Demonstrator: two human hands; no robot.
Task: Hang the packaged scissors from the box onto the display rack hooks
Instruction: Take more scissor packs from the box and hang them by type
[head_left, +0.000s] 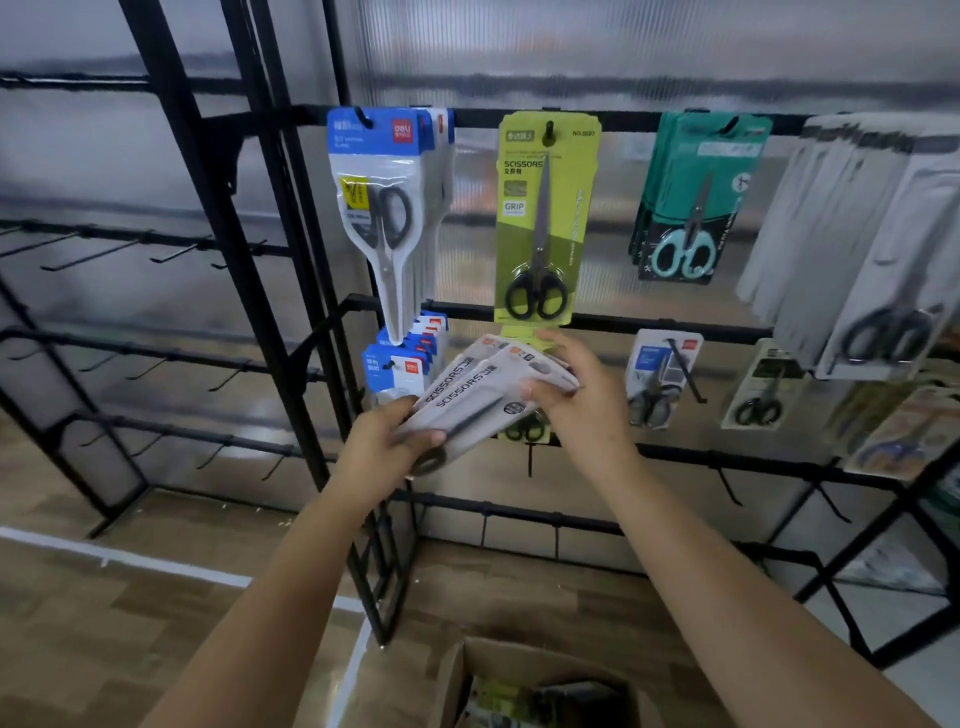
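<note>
Holding grey scissor packs between left hand and right hand.

The black metal display rack fills the view from nine to three o'clock. Green carded scissors hang at twelve, blue-topped packs at eleven, teal packs at one. The brown cardboard box sits at six o'clock on the floor.

Translucent ribbed wall panels across twelve o'clock, glowing with diffuse daylight, wood-look plank floor from seven to five o'clock, white floor strip crossing at eight o'clock, paler flooring at four o'clock.
</note>
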